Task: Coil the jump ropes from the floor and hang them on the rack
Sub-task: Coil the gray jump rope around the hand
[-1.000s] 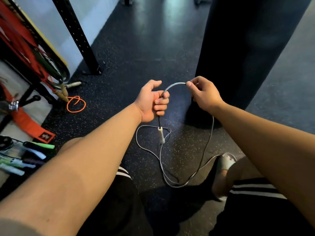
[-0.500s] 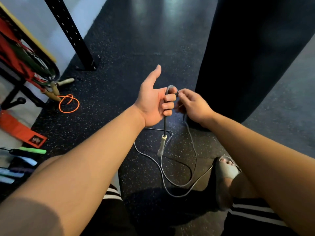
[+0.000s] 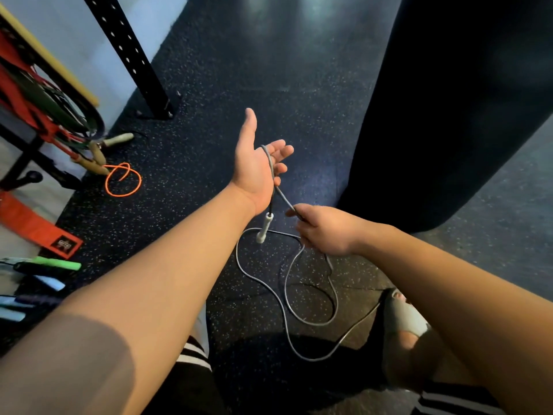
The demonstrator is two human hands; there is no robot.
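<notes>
The scene is dimly lit. Overhead light is reflected as two pale glare patches on the rubber floor (image 3: 311,13) at the top. The centre is rendered sharply, the grey jump rope (image 3: 271,169) included. A shadow is cast over the near left forearm (image 3: 74,369). The handles (image 3: 45,265) at the left edge are smeared by blur, and the black post (image 3: 128,55) is slanted by wide-angle distortion.

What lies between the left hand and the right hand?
In the head view, a stretch of the grey jump rope runs from the left hand down to the right hand, with its white handle hanging beside it.
</notes>
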